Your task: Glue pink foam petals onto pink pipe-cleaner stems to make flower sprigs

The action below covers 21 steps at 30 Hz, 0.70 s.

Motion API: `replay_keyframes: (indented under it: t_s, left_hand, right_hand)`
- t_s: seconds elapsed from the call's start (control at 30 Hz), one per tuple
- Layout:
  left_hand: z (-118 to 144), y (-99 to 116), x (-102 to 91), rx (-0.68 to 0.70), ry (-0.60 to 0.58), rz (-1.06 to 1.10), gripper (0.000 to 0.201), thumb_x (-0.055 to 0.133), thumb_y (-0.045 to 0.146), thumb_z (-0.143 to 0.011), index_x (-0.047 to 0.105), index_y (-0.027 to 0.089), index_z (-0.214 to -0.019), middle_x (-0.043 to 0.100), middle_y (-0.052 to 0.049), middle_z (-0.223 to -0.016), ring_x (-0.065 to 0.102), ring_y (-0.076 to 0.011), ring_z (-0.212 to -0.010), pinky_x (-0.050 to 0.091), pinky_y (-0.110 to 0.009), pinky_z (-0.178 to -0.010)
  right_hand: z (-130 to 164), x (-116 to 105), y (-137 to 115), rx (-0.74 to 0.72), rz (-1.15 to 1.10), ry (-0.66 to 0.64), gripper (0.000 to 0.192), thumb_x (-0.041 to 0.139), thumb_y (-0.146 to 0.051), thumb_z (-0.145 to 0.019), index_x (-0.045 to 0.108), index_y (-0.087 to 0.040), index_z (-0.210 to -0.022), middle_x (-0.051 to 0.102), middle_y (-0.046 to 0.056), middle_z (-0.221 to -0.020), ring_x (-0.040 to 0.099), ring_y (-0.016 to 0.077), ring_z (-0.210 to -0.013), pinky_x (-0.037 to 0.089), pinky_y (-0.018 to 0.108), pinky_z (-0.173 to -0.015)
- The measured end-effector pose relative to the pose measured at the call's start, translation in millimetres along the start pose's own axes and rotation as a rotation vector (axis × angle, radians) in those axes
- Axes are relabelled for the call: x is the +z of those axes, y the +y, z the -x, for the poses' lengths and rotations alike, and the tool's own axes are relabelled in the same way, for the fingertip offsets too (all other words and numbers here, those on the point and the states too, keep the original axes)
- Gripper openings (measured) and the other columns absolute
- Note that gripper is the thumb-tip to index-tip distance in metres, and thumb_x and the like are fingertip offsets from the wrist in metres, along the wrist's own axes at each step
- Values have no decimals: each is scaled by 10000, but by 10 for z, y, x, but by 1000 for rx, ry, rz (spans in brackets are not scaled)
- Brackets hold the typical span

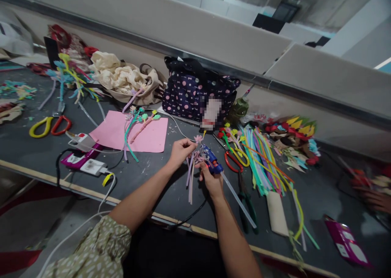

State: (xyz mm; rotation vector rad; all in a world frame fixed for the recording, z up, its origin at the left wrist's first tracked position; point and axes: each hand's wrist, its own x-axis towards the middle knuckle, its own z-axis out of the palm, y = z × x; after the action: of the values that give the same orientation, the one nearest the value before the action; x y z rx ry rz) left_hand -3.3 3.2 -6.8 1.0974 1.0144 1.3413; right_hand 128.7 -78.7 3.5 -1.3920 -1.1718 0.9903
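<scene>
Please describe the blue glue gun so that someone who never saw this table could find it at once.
Start at the dark dotted bag by the wall and come toward the table's near edge. There the right hand holds the glue gun beside a pink flower pinched by the left hand. It is the only blue tool, with a clear stick from its back.

Flower stems: a small bunch of pale pink and lilac pipe-cleaner stems [192, 173], topped by a small pink flower head; pinched near the top, the loose ends hanging down towards the dark table; just right of the frame's centre.
Glue gun: a blue glue gun [212, 162] with a long clear glue stick [238, 200] running out of its back towards the lower right; tilted, its tip pointing up-left and meeting the top of the stems; right of centre, touching the bunch.
</scene>
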Motion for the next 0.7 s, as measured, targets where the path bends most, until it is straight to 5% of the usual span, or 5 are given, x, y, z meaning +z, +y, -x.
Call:
replay_keyframes:
  t_s: [0.5, 0.7]
  left_hand:
    - [-10, -9, 1, -5, 4, 8, 294, 743, 383, -680, 576, 162, -581, 506, 42, -439, 430, -74, -380, 322, -199, -413]
    - [5, 19, 15, 0, -9, 12, 289, 731, 383, -686, 579, 162, -580, 509, 40, -447, 431, -76, -382, 328, -204, -417]
  right_hand:
    - [-10, -1, 66, -9, -62, 5, 420, 653, -579, -779, 708, -163, -769, 684, 28, -655, 467, 72, -390, 390, 216, -399]
    - [-10, -1, 56, -5, -45, -2, 417, 655, -574, -780, 720, -162, -762, 577, -18, -479, 458, 85, -373, 391, 219, -401]
